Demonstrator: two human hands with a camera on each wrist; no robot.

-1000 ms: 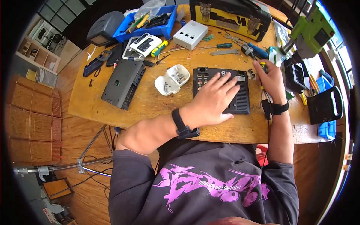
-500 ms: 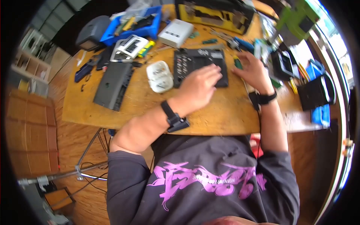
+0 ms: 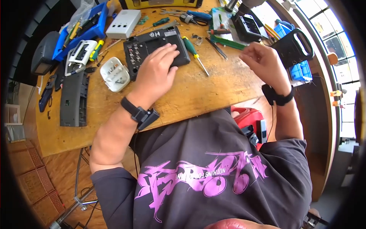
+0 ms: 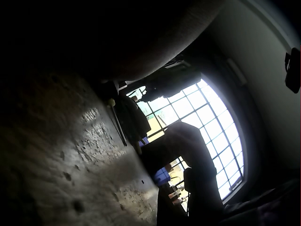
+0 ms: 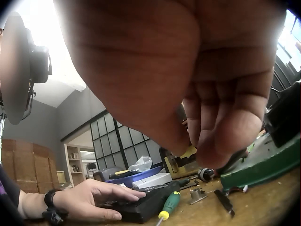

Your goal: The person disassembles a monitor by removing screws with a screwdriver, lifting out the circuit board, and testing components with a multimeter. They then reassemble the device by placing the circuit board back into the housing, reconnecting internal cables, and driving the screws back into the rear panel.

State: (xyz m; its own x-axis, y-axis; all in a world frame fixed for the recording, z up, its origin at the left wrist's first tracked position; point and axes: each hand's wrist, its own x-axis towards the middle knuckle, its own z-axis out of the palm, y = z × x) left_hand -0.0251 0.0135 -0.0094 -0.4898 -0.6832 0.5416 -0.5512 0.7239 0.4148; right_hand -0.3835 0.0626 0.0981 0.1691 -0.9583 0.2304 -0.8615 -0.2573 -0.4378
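My left hand (image 3: 158, 70) rests on a black electronic device (image 3: 154, 40), its fingers straight across the housing. Rows of round jacks line the device's left side, and white letters mark its far edge. To its right a green-and-yellow screwdriver (image 3: 195, 55) lies on the wood, with nobody holding it. My right hand (image 3: 265, 65) hovers over the right side of the table, fingers loosely curled and nothing in them. In the right wrist view its palm fills the top, above the screwdriver (image 5: 170, 203). The left wrist view is mostly dark.
A white box (image 3: 108, 80) with small metal parts sits left of the device. Beyond it lie a dark plastic housing (image 3: 74, 99) and a blue tray (image 3: 85, 32) of tools. A dark slim tool (image 3: 217, 49) and a green-edged board (image 3: 228, 41) lie near the right hand.
My right hand has left the screwdriver beside the device and moved right, away from it. My left hand stays on the device. The head view has swung to the right.
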